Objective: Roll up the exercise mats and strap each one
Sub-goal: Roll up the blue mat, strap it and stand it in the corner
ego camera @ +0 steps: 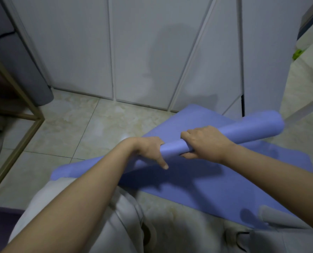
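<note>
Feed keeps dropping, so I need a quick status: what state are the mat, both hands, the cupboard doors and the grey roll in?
blue mat: partly rolled, the rest flat on the floor, no strap visible.
left hand: grips the rolled part.
right hand: grips the rolled part.
cupboard doors: look shut.
grey roll: rolled up, standing at the left.

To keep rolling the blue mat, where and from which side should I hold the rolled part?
Grip the rolled part near its middle, from above, as the left hand and right hand do. It is a long thin tube across the flat part, so a hold at one end would probably skew it.
</note>
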